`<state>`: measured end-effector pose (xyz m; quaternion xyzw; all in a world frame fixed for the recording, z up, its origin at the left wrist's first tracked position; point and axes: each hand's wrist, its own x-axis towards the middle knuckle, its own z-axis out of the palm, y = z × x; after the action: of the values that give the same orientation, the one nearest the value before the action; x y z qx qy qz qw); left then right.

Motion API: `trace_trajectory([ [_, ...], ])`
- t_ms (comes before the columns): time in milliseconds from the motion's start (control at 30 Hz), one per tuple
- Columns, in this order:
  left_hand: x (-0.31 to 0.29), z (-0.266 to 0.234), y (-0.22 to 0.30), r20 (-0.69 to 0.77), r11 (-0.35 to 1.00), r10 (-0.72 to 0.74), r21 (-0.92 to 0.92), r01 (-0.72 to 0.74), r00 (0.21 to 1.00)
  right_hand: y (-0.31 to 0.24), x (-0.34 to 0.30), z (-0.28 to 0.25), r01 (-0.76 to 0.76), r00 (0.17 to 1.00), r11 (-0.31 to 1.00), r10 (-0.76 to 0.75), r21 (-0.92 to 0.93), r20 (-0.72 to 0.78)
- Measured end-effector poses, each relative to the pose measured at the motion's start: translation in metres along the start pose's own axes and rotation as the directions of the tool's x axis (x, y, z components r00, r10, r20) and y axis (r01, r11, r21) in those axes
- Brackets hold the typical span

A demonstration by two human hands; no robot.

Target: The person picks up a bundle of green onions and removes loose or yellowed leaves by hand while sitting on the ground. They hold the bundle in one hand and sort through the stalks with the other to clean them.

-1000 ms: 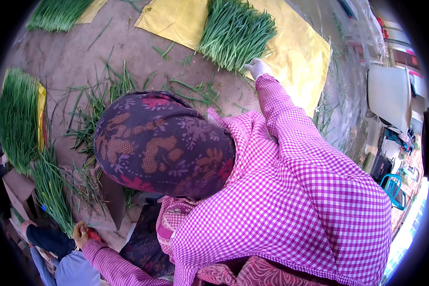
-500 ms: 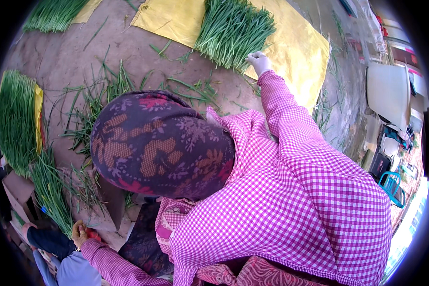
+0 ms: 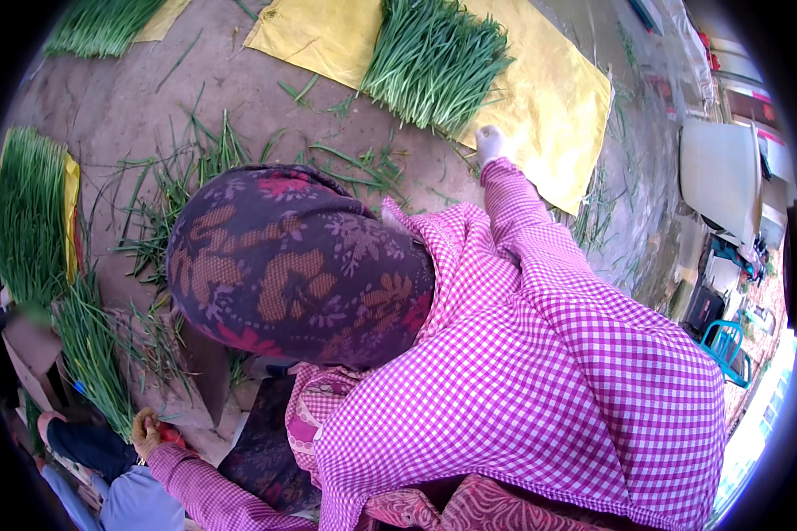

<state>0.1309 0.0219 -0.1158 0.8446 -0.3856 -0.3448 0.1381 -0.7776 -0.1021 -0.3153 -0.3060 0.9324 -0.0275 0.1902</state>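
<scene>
My right hand [image 3: 490, 145], in a white glove, is closed just past the near edge of a dense bundle of garlic chives [image 3: 438, 66]. The bundle lies on a yellow sheet [image 3: 553, 111], cut ends toward me. Whether anything is in those fingers is hidden. At lower left, my left hand [image 3: 145, 429] in a brown glove is closed around the near end of a looser bunch of chives [image 3: 93, 358]. The leaves stretch away from it to the upper left. Both sleeves are pink check.
Loose stems [image 3: 190, 177] litter the brown ground. More chive bundles lie at far left [image 3: 31, 212] and top left [image 3: 102, 25]. A rounded form under dark floral cloth [image 3: 301, 265] fills the middle. Another person's blue clothing [image 3: 142, 500] shows at lower left. A teal chair [image 3: 724, 345] stands right.
My right hand has drawn back from the bundle's edge, toward me and slightly right, its fingers curled in. The left hand has hardly moved.
</scene>
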Motion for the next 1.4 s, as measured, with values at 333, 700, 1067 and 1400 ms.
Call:
trace_trajectory([
  [333, -0.002, -0.006, -0.036, 0.129, 0.975, 0.191, -0.143, -0.172, 0.973, -0.028, -0.115, 0.064, 0.726, 0.687, 0.550, -0.548, -0.413, 0.477],
  [700, -0.007, -0.033, 0.055, -0.458, 0.847, 0.273, 0.531, 0.013, 0.846, -0.142, -0.059, -0.028, 0.672, 0.511, 0.702, -0.669, 0.235, 0.539],
  [1067, 0.073, -0.066, -0.012, -0.360, 0.834, -0.158, 0.450, 0.320, 0.919, -0.360, -0.151, -0.128, 0.833, 0.242, 0.478, -0.767, 0.277, 0.594],
  [1400, 0.086, -0.058, -0.060, -0.216, 0.968, -0.040, 0.233, 0.091, 0.976, -0.536, -0.350, -0.054, 0.907, -0.304, -0.419, -0.569, 0.048, 0.764],
])
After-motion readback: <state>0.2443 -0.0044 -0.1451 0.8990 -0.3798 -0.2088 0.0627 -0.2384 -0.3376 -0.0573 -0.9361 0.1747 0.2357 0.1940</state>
